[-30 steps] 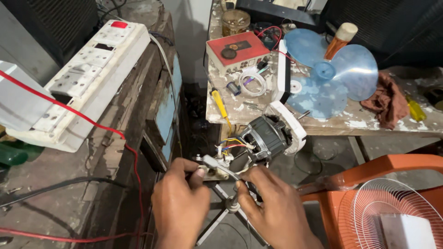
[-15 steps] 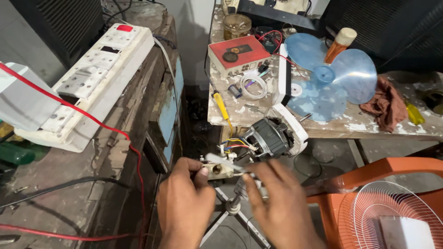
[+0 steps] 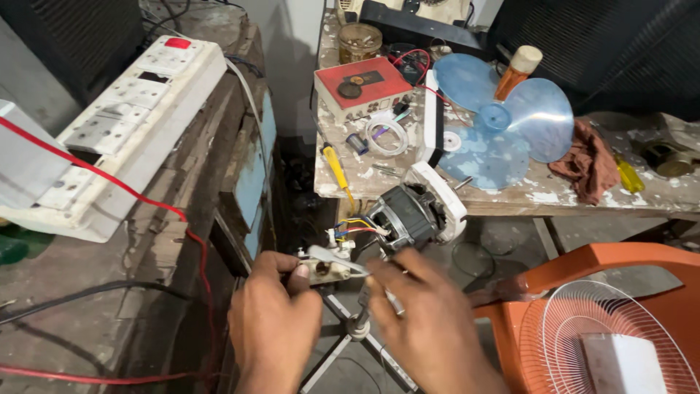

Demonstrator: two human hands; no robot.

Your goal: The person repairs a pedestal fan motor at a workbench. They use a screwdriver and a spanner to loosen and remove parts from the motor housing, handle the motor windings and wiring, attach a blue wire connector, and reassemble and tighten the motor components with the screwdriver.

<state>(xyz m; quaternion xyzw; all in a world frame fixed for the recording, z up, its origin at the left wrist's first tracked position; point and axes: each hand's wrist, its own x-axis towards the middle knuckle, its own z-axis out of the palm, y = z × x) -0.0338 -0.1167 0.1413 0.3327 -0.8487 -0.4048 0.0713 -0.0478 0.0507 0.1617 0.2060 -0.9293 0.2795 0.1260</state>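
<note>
Left hand pinches a small cream switch block, below the workbench's front edge. Right hand grips a thin metal tool, long axis running left, tip on the block. Fan motor sits just beyond, wired. Open floor below.

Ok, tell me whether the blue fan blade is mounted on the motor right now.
No: the blue fan blade lies flat on the paint-stained table, apart from the motor near the hands.
</note>
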